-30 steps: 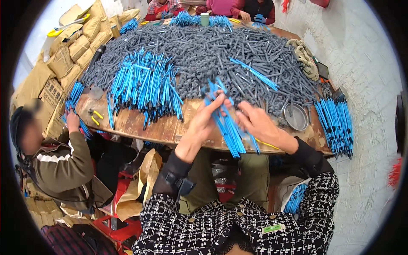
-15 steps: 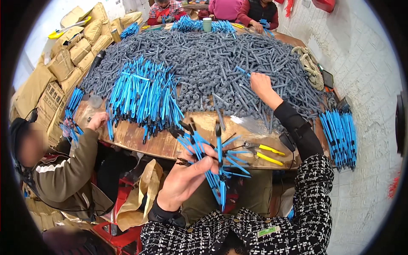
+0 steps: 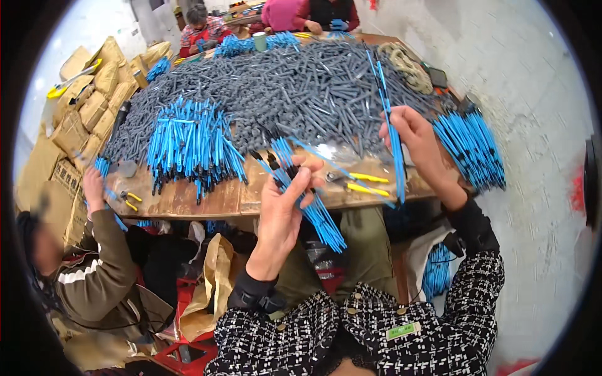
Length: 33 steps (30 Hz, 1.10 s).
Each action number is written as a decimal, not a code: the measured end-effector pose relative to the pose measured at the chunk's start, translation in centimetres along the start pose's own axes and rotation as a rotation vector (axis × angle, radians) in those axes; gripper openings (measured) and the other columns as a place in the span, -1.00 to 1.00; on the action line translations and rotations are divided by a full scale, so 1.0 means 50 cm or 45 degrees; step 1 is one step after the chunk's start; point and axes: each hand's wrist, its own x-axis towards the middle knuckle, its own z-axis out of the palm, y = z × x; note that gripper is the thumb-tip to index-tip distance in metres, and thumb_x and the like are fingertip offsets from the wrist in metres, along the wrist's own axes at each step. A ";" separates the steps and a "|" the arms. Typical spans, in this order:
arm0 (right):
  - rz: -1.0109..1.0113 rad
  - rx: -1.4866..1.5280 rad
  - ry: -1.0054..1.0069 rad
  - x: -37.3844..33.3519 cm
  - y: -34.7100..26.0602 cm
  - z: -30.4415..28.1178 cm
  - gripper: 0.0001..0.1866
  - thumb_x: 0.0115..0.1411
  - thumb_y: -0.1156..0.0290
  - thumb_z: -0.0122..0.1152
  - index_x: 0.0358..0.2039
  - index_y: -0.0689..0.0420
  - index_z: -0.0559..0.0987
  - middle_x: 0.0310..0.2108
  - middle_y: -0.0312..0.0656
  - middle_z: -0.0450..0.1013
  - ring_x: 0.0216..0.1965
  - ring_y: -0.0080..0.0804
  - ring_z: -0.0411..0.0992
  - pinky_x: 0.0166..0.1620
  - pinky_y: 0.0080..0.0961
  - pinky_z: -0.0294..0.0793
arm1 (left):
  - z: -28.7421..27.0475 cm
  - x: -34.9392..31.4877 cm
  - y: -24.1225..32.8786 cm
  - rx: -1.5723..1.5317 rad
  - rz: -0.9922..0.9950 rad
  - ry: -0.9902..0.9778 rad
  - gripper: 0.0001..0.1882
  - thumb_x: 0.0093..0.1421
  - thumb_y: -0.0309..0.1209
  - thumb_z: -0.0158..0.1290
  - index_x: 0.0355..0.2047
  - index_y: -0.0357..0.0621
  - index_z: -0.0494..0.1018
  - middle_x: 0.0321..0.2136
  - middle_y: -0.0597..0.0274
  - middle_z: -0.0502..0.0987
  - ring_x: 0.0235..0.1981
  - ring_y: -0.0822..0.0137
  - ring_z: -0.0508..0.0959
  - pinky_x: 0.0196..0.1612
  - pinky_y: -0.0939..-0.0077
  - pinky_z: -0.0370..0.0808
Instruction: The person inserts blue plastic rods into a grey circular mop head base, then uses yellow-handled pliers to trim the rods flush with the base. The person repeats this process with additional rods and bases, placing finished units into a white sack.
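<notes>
My left hand (image 3: 285,210) is closed round a bundle of thin blue sticks with black ends (image 3: 321,222), held slantwise in front of the table edge. To the right, my right hand (image 3: 411,138) grips a few more blue sticks (image 3: 395,143) almost upright, their black tips rising over the grey pile. Between the hands a blurred blue stick (image 3: 348,172) slants down to the right; what supports it I cannot tell. Below it lie yellow-handled pliers (image 3: 369,183) on the wooden table (image 3: 219,203), their jaws partly hidden by my left fingers.
Grey ribbed plastic pieces (image 3: 282,81) cover the table's middle. Blue stick stacks stand left (image 3: 191,141) and right (image 3: 470,150). A coiled rope (image 3: 407,69) lies at the far right. A co-worker (image 3: 100,250) sits left; others sit across. Paper sacks (image 3: 69,128) are piled left.
My right hand has come back from over the grey pile and now holds blue sticks upright. The fanned-out sticks in my left hand now lie closer together. The whole view has shifted.
</notes>
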 end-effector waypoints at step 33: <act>0.806 -0.930 0.222 -0.547 0.576 -0.542 -0.80 0.23 0.36 0.07 -0.26 0.16 0.60 -0.25 0.00 0.58 -0.25 0.01 0.58 -0.26 -0.07 0.58 | 0.236 -0.013 -0.420 0.355 -0.643 -0.374 -0.76 0.39 -0.24 0.05 -0.09 -0.07 0.33 -0.48 0.23 0.43 -0.39 0.24 0.49 -0.12 0.17 0.45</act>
